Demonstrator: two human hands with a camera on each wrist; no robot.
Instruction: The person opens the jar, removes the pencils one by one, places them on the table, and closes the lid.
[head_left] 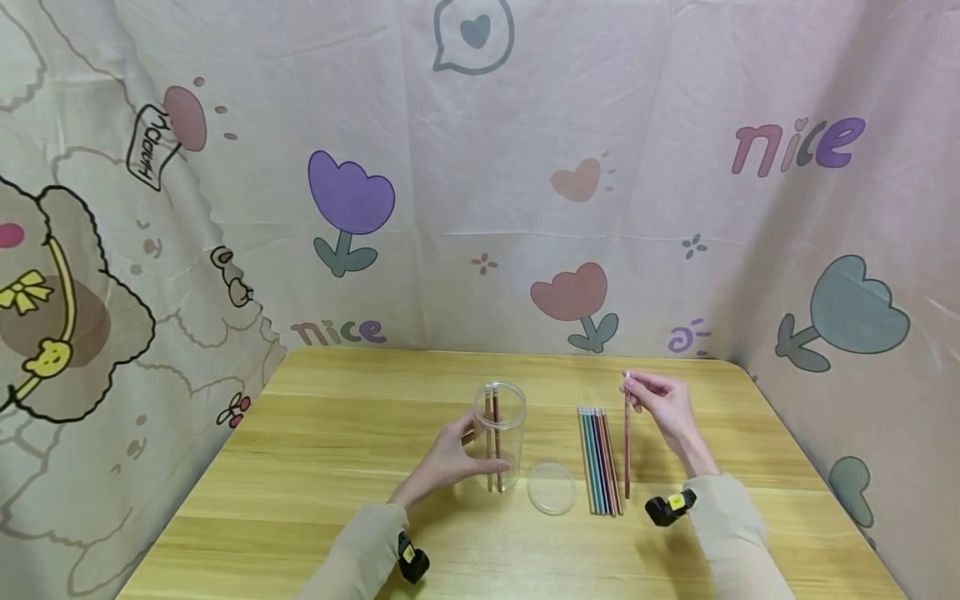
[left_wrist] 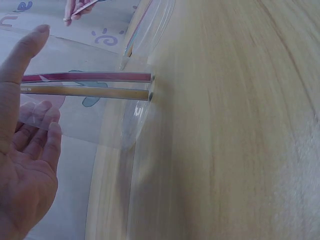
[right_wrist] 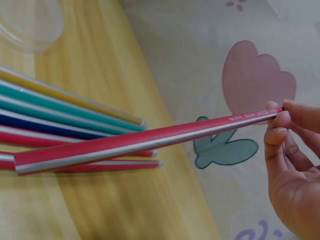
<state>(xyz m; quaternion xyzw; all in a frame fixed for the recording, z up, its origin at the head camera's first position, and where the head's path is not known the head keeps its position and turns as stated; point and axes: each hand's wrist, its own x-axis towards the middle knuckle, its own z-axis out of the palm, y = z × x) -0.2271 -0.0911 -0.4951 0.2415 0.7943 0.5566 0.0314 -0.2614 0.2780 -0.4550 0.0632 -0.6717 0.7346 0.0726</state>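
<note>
A clear plastic jar (head_left: 513, 440) stands upright on the table, and my left hand (head_left: 444, 458) grips it around the side. Inside it two pencils stand on end, one red (left_wrist: 90, 77) and one yellowish (left_wrist: 90, 92) in the left wrist view. Over to the right, my right hand (head_left: 667, 410) pinches a red pencil with silver stripes (right_wrist: 135, 142) near its upper end, so that it hangs almost vertical. Just left of that pencil, several coloured pencils (head_left: 597, 462) lie side by side on the table.
A round clear lid (head_left: 551, 489) lies flat between the jar and the pencil row. The wooden table (head_left: 315, 467) reaches back to a patterned cloth (head_left: 465, 192), which also hangs along both sides.
</note>
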